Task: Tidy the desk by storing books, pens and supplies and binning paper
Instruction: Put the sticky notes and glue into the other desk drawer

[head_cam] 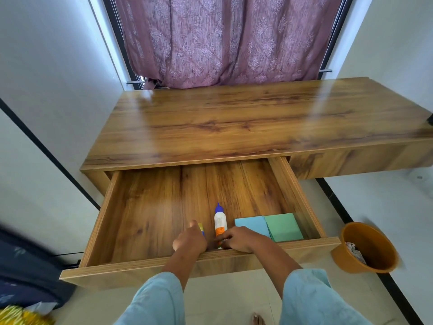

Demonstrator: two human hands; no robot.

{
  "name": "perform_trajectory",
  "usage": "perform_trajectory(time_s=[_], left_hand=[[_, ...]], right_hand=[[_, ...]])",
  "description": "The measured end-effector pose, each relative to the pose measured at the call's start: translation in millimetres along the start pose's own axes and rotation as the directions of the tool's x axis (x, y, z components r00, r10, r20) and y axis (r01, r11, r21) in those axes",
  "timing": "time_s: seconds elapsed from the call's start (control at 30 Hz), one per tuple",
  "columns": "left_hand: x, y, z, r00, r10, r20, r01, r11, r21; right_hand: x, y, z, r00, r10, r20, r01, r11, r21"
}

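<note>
In the open wooden drawer (152,219), stowing supplies: the right hand (236,239) has its grip curled round the white blue-capped glue bottle (220,219); the left hand (189,240) grip (fingers hidden) I cannot tell. Next, probably: release, close drawer.

One glue bottle (220,219), two pads (251,224) (283,227) (blue, green)

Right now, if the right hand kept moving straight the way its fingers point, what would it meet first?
The white glue bottle: the fingers of the right hand point left and are curled on its lower end. Just past it is the left hand, though depth there is unclear.
</note>
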State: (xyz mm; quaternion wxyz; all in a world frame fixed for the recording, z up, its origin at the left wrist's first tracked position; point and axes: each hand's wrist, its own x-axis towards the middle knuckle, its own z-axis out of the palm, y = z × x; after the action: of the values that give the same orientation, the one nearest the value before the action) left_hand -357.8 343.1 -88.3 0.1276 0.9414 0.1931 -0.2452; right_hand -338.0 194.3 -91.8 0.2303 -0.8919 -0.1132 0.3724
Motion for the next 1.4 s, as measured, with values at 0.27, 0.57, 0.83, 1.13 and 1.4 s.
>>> perform_trajectory(time_s=[0.27,0.57,0.83,1.13,1.4], left_hand=[[3,-2,0,0.999,0.013,0.043,-0.013,1.0,0.0],[2,-2,-1,0.998,0.041,0.041,-0.041,0.999,0.012],[-1,-2,-4,0.999,0.024,0.041,-0.024,1.0,-0.009],[-25,4,-7,0.942,0.137,-0.308,-0.169,0.982,-0.079],[-58,38,13,0.813,0.367,-0.451,-0.51,0.823,-0.251]], right_hand=[[-2,0,-1,1.0,-0.006,-0.027,0.006,1.0,0.012],[-4,0,-1,0.999,-0.009,-0.054,0.009,1.0,0.006],[-8,-1,-1,0.992,-0.021,-0.123,0.019,1.0,-0.019],[-39,-8,4,0.871,-0.063,-0.486,0.007,0.993,-0.116],[-73,17,34,0.668,-0.159,-0.727,0.028,0.982,-0.188]])
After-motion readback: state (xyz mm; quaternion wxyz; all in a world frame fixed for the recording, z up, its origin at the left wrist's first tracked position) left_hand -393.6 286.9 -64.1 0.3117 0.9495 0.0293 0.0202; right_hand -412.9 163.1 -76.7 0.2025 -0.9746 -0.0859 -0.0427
